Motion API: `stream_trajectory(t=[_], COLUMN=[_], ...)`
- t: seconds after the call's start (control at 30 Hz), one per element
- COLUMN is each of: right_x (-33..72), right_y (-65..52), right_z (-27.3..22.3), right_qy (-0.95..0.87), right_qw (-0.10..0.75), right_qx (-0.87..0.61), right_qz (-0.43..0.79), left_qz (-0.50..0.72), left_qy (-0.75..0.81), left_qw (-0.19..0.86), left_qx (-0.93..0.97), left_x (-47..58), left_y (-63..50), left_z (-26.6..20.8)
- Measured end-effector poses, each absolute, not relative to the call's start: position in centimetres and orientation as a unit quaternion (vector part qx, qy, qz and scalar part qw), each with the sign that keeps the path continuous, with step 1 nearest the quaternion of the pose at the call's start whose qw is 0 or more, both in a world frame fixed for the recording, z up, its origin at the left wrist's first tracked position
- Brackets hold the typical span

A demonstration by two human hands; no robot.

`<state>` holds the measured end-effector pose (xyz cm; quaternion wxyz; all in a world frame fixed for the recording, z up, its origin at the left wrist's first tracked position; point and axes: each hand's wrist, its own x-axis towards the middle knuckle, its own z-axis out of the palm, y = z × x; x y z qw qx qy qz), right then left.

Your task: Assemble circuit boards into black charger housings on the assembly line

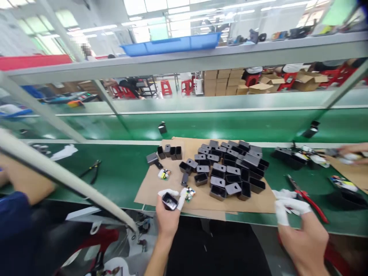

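My left hand (168, 214), with white finger covers, is closed around a small black plastic case (170, 201), its open end facing up and something pale and shiny inside. Just beyond its fingertips a small circuit board (189, 194) lies on the brown cardboard sheet (161, 191). Another circuit board (164, 174) rests farther off. My right hand (299, 222), also in white finger covers, is over the table's front edge beside red-handled pliers (309, 199). Its thumb and fingers curl together in a pinch; whatever is between them cannot be made out.
Many black cases (227, 168) crowd the cardboard. Black-handled pliers (93, 170) lie at left. At right are wired parts (304, 155), a black case with a board (345, 195) and another person's hand (355, 149). A shelf with a blue tray (172, 45) spans above.
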<state>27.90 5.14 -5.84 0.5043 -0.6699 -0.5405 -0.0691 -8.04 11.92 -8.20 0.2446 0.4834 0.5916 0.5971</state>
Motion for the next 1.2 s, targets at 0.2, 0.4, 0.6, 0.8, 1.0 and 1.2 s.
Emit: stream_trajectory(t=[0.2, 0.4, 0.6, 0.8, 1.0, 1.2], right_x=[12.8, 4.4, 3.4, -0.5, -3.2, -5.3], right_y=[9.2, 12.3, 13.7, 14.7, 18.4, 24.6], right_z=[-3.8, -6.4, -6.7, -5.2, -2.5, -2.6], right_qy=[-0.75, -0.766, -0.747, -0.746, -0.775, -0.822], right_qw=[0.41, 0.257, 0.314, 0.266, 0.201, 0.143], right_qx=[-0.492, -0.582, -0.564, -0.595, -0.596, -0.531], right_qz=[0.168, 0.09, 0.159, 0.138, 0.053, 0.147], left_qz=[0.615, 0.688, 0.719, 0.74, 0.73, 0.729], left_qy=[0.555, 0.548, 0.543, 0.56, 0.586, 0.564], left_qw=[0.302, 0.289, 0.296, 0.262, 0.253, 0.257], left_qx=[0.471, 0.379, 0.316, 0.267, 0.245, 0.29], left_x=[-11.4, -14.1, -14.0, -13.5, -13.4, -13.6], left_y=[15.2, 15.6, 15.0, 14.9, 14.8, 14.8], left_z=[-6.7, -8.7, -10.0, -9.5, -9.7, -9.1])
